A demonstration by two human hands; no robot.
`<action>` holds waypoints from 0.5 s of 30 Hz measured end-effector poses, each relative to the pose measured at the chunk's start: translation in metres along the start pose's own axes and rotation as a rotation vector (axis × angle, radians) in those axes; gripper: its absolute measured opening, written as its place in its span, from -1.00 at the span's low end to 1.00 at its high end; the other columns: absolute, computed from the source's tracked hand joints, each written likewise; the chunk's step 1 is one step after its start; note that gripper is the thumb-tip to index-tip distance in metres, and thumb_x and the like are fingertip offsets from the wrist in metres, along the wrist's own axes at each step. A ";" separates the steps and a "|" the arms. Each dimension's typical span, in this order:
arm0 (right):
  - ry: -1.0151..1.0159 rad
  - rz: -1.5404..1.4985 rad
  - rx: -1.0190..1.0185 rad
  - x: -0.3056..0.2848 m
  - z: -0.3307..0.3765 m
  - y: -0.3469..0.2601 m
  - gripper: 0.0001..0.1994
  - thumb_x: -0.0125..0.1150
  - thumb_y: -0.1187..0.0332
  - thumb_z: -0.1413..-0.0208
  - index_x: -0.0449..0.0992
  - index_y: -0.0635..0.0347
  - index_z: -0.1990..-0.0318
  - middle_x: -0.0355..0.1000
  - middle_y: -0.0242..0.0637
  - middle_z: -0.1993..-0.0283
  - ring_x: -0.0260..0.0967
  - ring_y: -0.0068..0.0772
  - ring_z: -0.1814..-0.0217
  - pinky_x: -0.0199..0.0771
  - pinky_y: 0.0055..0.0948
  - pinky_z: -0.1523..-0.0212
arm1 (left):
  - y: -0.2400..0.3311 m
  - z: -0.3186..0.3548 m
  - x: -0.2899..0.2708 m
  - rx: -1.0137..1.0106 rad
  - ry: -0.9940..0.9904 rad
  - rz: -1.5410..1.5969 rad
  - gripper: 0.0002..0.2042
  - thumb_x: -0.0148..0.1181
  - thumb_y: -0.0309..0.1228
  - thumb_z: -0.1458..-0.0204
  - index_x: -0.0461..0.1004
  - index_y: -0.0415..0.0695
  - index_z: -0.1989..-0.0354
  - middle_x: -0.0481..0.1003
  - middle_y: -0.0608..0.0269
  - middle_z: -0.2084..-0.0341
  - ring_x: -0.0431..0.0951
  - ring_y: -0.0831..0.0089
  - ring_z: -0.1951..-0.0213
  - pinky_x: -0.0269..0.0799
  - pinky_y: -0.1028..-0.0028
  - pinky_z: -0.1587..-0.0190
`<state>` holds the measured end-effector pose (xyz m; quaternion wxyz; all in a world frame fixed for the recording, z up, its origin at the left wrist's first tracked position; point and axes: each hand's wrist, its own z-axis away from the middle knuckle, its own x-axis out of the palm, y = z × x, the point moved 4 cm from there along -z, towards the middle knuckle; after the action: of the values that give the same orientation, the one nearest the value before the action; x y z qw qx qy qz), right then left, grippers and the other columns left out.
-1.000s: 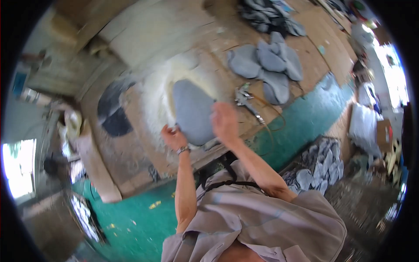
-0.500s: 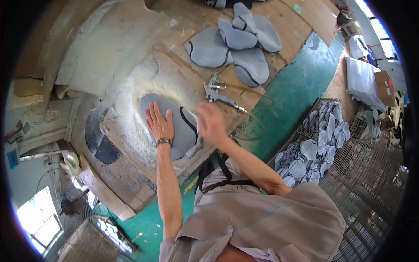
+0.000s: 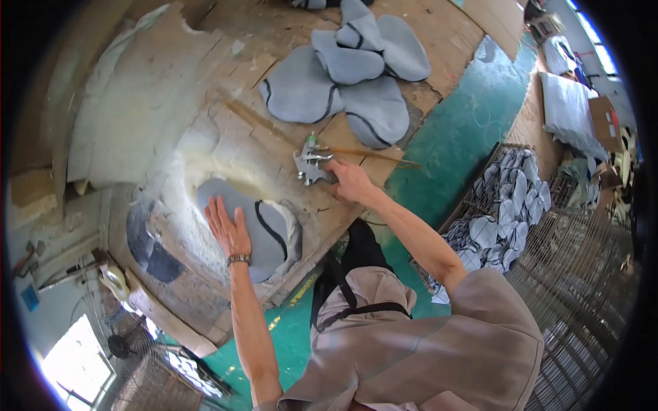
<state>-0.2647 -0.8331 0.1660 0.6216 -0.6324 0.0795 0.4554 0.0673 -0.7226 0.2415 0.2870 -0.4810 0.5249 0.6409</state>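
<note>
A grey, rounded, sole-shaped fabric piece [image 3: 264, 250] with a black curved stripe lies on the pale, crusted work patch. My left hand [image 3: 228, 228], fingers stretched out, rests flat on its left part. To the right and farther off, my right hand [image 3: 349, 181] has its fingers closed round the handle of a metal spray gun [image 3: 311, 164], which still lies low at the tabletop. The gun has a green-tipped part at its far end. My right fingertips are partly hidden behind the handle.
Several similar grey pieces [image 3: 373, 106] are heaped at the far side of the cardboard-covered table [image 3: 274, 144]. A brownish hose [image 3: 370, 156] runs near the gun. Dark pieces [image 3: 151, 243] lie at the left. Right of me, a wire rack [image 3: 548, 274] carries many grey pieces [image 3: 504, 205].
My right hand has moved from beside the fabric piece to the spray gun and taken hold of its handle. My left hand stays flat on the piece. The whole view has shifted somewhat.
</note>
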 end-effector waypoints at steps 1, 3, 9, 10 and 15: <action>0.037 0.021 -0.036 -0.005 0.001 -0.004 -0.63 0.25 0.48 0.16 0.43 0.25 0.10 0.49 0.07 0.16 0.47 0.21 0.10 0.46 0.05 0.11 | -0.002 0.001 0.002 -0.001 0.004 -0.028 -0.39 -0.01 -0.05 -0.32 0.14 -0.06 -0.46 0.05 0.06 -0.49 -0.08 -0.10 -0.50 -0.14 0.01 -0.48; 0.066 -0.016 -0.023 -0.017 0.011 -0.016 -0.64 0.26 0.46 0.16 0.42 0.26 0.12 0.49 0.09 0.19 0.47 0.23 0.14 0.46 0.05 0.14 | -0.007 0.003 0.004 -0.010 0.017 -0.071 -0.38 -0.02 -0.01 -0.32 0.14 -0.04 -0.47 0.05 0.07 -0.49 -0.07 -0.09 -0.50 -0.13 0.02 -0.48; 0.199 -0.089 0.070 -0.076 0.113 -0.068 -0.64 0.35 0.36 0.14 0.41 0.26 0.17 0.50 0.06 0.35 0.49 0.19 0.28 0.45 0.01 0.25 | -0.001 0.001 0.006 -0.025 -0.002 -0.098 -0.35 -0.03 0.02 -0.31 0.07 0.01 -0.50 0.03 0.12 -0.50 -0.09 -0.07 -0.51 -0.14 -0.03 -0.47; 0.237 -0.079 0.104 -0.084 0.133 -0.076 -0.64 0.37 0.35 0.14 0.42 0.23 0.17 0.50 0.04 0.38 0.50 0.15 0.32 0.46 -0.02 0.28 | -0.001 0.002 0.004 -0.022 0.012 -0.090 -0.35 -0.03 0.02 -0.31 0.07 0.01 -0.50 0.03 0.12 -0.50 -0.09 -0.07 -0.51 -0.14 -0.03 -0.47; 0.256 -0.155 0.059 -0.125 0.225 -0.149 -0.56 0.38 0.40 0.12 0.51 0.10 -0.01 0.48 -0.09 0.47 0.48 0.01 0.44 0.47 -0.16 0.36 | -0.014 0.008 0.003 -0.084 -0.004 -0.040 -0.24 -0.05 0.08 -0.29 -0.12 -0.01 -0.54 -0.02 0.09 -0.52 -0.12 -0.07 -0.52 -0.19 -0.08 -0.47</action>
<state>-0.3444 -0.6657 0.3989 0.6581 -0.6709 0.1224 0.3190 0.0758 -0.7114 0.2335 0.2803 -0.5017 0.4872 0.6575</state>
